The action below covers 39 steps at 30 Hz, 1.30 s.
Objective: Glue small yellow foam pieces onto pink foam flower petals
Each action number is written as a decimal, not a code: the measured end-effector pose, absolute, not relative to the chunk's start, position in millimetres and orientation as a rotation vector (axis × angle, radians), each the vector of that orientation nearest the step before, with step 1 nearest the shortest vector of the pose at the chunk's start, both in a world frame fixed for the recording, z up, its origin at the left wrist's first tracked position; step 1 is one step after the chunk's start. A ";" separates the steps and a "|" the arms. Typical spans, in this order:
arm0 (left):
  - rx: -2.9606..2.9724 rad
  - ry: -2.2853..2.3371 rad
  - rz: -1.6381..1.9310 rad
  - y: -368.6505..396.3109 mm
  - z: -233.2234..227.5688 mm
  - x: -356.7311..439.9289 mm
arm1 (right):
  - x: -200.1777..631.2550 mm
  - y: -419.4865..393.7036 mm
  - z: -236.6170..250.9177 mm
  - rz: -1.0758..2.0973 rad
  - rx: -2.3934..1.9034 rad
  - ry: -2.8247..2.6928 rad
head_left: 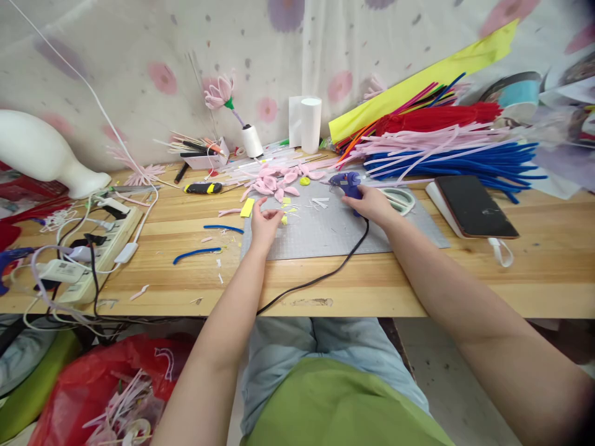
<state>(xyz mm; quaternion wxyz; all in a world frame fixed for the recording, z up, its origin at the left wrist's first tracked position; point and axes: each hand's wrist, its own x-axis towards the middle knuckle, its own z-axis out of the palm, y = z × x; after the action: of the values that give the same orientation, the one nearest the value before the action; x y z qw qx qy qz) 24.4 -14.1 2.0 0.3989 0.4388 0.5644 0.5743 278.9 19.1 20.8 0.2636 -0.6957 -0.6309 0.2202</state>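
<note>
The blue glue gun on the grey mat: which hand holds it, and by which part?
The right hand grips the blue plastic glue gun by its handle; the left hand does not touch it.

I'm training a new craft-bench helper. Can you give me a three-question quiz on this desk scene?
1. True or false: the right hand is on the glue gun.
2. What lies under both hands? A) grey mat B) red bag C) phone
3. Fill in: the left hand pinches a small ___ piece.

Key
1. True; the gun's black cord trails off the table's near edge.
2. A, the grey mat.
3. Yellow; it is too small to identify further.
</note>
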 end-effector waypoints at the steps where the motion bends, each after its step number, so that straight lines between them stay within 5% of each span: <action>1: 1.110 1.431 1.454 -14.2 2.2 24.6 | 278.1 20.0 19.6 0.628 -1.842 -1.633; 7: 1.121 1.455 1.436 -14.2 0.9 25.6 | 276.9 8.9 29.6 1.053 -1.250 -1.437; 15: 1.222 1.501 1.418 -10.1 -9.0 22.1 | 266.1 -3.8 32.7 1.401 -1.175 -1.764; 39: 1.325 1.487 1.401 -13.0 -5.3 24.3 | 238.6 -10.2 34.9 1.212 -1.452 -1.891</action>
<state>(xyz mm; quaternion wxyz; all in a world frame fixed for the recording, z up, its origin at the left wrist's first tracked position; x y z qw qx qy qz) 24.3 -13.0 -5.3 0.3461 0.5106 0.5729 0.5397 238.6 -10.2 34.9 0.2315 -0.5281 -0.6878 0.4409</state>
